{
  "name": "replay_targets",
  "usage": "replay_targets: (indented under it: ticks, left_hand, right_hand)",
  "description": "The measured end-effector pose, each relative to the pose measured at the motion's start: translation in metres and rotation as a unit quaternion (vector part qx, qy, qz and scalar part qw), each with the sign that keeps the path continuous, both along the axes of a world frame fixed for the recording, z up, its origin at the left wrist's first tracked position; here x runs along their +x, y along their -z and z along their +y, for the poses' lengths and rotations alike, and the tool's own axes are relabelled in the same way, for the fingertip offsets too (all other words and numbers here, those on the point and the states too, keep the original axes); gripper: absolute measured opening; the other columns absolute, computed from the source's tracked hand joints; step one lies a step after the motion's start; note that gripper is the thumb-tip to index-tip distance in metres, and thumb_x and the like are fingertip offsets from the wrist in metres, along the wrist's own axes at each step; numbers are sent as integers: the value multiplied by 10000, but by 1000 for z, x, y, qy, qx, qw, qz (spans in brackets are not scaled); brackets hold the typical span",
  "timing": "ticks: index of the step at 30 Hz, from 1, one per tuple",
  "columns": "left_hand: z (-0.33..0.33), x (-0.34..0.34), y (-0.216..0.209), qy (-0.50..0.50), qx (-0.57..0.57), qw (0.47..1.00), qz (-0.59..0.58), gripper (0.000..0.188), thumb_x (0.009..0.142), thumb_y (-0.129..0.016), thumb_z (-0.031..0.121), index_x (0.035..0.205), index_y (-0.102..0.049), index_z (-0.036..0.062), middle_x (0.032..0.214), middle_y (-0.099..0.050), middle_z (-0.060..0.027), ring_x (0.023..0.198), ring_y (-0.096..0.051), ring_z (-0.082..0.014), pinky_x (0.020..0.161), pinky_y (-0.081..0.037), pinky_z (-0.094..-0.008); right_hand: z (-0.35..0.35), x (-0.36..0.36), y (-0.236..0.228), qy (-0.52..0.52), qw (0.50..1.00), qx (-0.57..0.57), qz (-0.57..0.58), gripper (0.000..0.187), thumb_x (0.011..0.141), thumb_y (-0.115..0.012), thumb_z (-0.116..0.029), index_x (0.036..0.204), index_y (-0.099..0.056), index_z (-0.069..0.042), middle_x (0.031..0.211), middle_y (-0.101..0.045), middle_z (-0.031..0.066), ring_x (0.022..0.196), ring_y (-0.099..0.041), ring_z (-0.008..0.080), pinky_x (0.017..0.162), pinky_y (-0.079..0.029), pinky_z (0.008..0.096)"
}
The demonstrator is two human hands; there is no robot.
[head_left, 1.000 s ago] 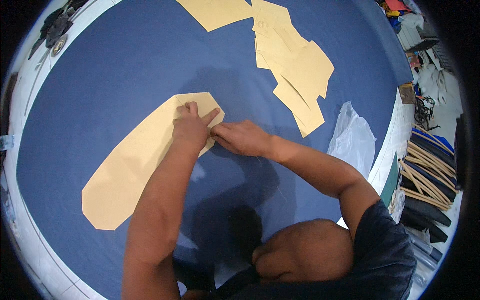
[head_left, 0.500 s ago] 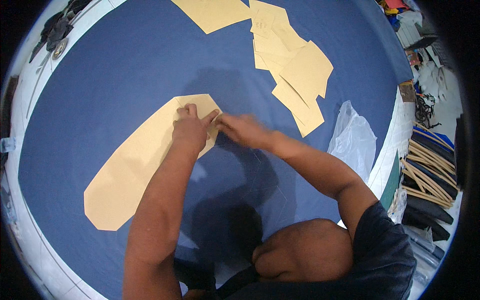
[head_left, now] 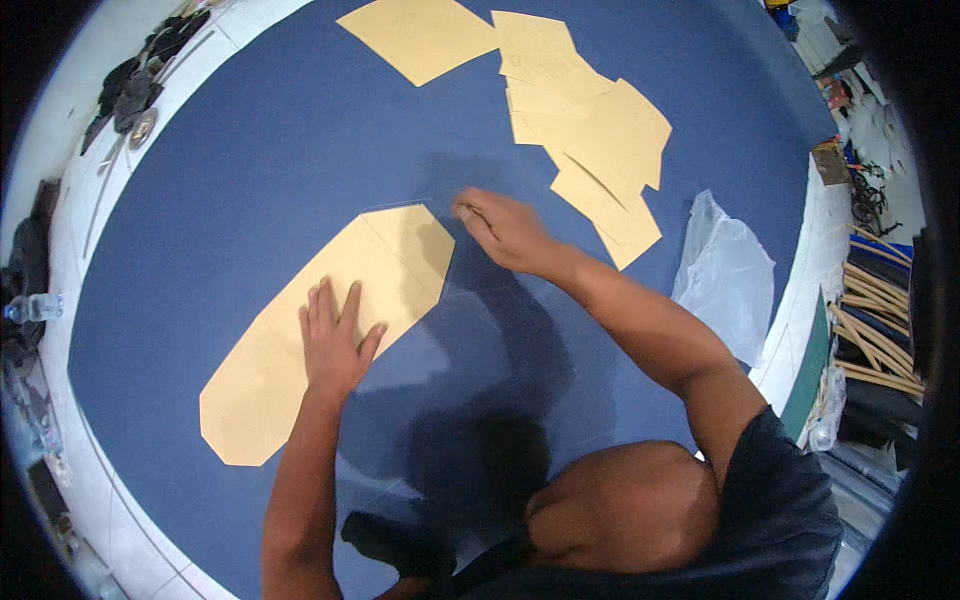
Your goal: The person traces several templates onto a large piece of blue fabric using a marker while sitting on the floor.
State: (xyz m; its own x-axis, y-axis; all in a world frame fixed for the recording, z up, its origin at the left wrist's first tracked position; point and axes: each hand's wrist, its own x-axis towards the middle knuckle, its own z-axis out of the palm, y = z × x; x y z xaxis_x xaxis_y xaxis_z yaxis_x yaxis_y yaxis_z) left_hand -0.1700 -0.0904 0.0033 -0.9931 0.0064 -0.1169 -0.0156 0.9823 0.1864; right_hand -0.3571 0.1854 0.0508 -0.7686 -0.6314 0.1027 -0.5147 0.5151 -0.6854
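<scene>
A long tan cardboard pattern piece [head_left: 262,385] with angled ends lies flat on dark blue fabric [head_left: 250,190]. Spread over the middle of the piece, my left hand [head_left: 338,335] presses it with open fingers. My right hand [head_left: 505,230] is closed in a pinch just beyond the piece's upper right end, over the fabric; whatever its fingers hold is too small to make out. Thin pale lines run on the fabric beside the piece's upper and right edges.
Several overlapping tan pattern pieces [head_left: 620,130] lie at the far right, and another piece [head_left: 415,35] at the far edge. A clear plastic bag [head_left: 725,280] rests on the fabric at right. Beyond it are thin wooden sticks [head_left: 875,335]. A plastic bottle [head_left: 35,308] lies at far left.
My left hand has slid from the piece's upper end down to its middle. My right hand has moved off the upper right corner, outward and away. The view has shifted slightly.
</scene>
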Motion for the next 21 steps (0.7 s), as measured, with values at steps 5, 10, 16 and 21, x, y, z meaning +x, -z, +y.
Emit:
replay_targets:
  ticks: [5, 10, 16, 21]
  left_hand:
    - [-99, 120, -23, -14, 21, 993, -111, 796, 954, -637, 524, 1601, -326, 178, 1638, -230, -278, 1506, -271, -462, 1229, -294, -502]
    - [-191, 216, -116, -27, -31, 944, -327, 758, 953, -654, 501, 1563, -382, 144, 1593, -340, -256, 1459, -373, -436, 1189, -375, -511]
    - [-231, 275, -119, -223, 35, 930, -289, 832, 900, -705, 553, 1538, -429, 96, 1574, -393, -254, 1443, -397, -444, 1191, -362, -515]
    - [-183, 217, -40, -186, 140, 968, -89, 999, 858, -633, 727, 1554, -383, 55, 1573, -362, -298, 1501, -280, -451, 1228, -255, -546]
  right_hand:
    - [-27, 15, 5, -66, 994, 84, -23, 302, 1071, -484, -305, 1168, -596, -42, 1148, -638, 200, 1065, -622, 408, 882, -498, 484]
    - [-40, 33, 6, -108, 986, 128, -17, 279, 1083, -467, -275, 1188, -593, -49, 1087, -627, 205, 1052, -616, 416, 909, -489, 489]
    - [-61, 30, -9, -165, 969, 185, 5, 244, 1067, -492, -259, 1067, -552, -23, 1027, -612, 223, 1004, -599, 447, 852, -479, 529]
    - [-80, 57, -24, -239, 946, 218, 37, 219, 1072, -484, -226, 1074, -573, -25, 1004, -608, 207, 942, -601, 430, 821, -478, 500]
